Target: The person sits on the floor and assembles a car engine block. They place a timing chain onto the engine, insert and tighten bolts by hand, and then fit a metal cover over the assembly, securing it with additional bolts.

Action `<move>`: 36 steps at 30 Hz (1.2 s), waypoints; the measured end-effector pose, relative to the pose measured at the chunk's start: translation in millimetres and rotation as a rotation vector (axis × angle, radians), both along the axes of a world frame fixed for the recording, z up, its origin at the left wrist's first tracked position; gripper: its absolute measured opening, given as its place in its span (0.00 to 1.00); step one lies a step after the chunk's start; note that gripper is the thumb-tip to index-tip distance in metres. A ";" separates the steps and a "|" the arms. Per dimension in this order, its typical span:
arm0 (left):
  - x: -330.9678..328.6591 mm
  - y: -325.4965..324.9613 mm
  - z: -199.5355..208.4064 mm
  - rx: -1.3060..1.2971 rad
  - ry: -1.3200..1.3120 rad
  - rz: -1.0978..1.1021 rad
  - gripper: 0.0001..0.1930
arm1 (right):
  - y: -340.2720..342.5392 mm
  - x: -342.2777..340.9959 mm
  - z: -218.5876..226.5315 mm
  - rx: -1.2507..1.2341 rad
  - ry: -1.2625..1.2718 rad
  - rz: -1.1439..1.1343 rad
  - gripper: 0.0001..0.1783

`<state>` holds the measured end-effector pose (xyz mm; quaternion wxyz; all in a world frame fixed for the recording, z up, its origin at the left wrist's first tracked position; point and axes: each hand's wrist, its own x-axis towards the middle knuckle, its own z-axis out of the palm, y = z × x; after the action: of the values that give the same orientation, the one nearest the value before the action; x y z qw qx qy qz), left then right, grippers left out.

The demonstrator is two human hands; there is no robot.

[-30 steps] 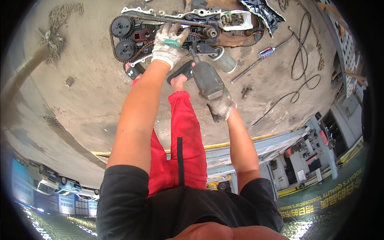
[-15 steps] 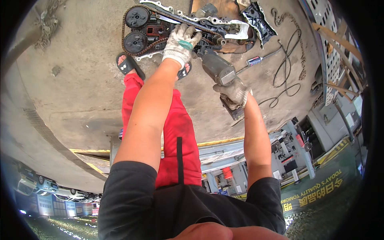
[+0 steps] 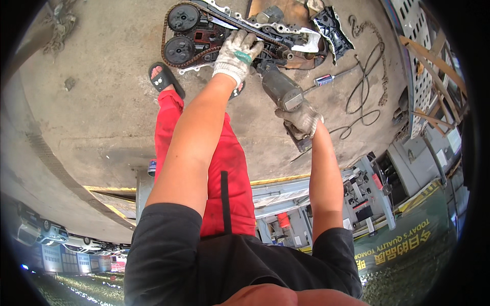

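Observation:
An engine (image 3: 204, 36) with two dark round sprockets and a timing chain (image 3: 164, 38) lies on the concrete floor at the top. My left hand (image 3: 236, 56), in a dirty white knit glove, rests over the engine's middle with its fingers apart; their tips are partly lost against the dark parts. My right hand (image 3: 304, 118), gloved too, is wrapped round the handle of a dark grey impact wrench (image 3: 280, 89). The wrench's nose points up and left at the engine's near edge, by a chain-end sprocket. Whether it touches a bolt cannot be made out.
Right of the engine lies a black cover (image 3: 333, 33) with a pale edge. Farther right are a blue-and-white tube (image 3: 324, 80), a black cable (image 3: 363, 97) and a rusty chain (image 3: 382, 66). A perforated metal rack (image 3: 410, 30) borders the right. My sandalled foot (image 3: 164, 80) stands close below the engine.
The view has shifted a little, so the engine and both hands sit slightly farther right and lower. Left hand and wrench keep about the same places against the engine.

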<state>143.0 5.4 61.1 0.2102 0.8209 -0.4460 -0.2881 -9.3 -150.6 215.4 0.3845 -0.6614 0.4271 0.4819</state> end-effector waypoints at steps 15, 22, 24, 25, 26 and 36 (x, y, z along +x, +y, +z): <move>-26.4 294.1 94.8 0.350 0.019 0.316 0.34 | 22.5 1.2 36.6 -0.197 -0.035 0.171 0.37; -32.9 495.9 167.4 1.184 0.355 0.335 0.36 | 36.3 -48.0 25.2 -0.015 -0.109 -0.742 0.12; -37.3 526.0 182.1 1.238 0.451 0.359 0.34 | 47.9 -23.4 35.9 0.003 -0.156 -0.793 0.11; -38.8 533.2 183.2 1.260 0.504 0.370 0.34 | 49.3 -21.0 32.7 -0.016 -0.128 -0.814 0.11; -38.2 536.2 186.3 1.244 0.507 0.392 0.33 | 52.6 -21.3 19.9 -0.024 -0.101 -0.836 0.11; -65.9 499.4 187.9 0.893 0.520 0.687 0.31 | 42.2 -0.4 -7.3 0.029 0.082 -0.921 0.07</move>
<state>77.0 504.8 249.0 0.0289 0.8294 0.0729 -0.5532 -9.8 -108.4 208.1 0.5506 -0.3775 0.6845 0.2929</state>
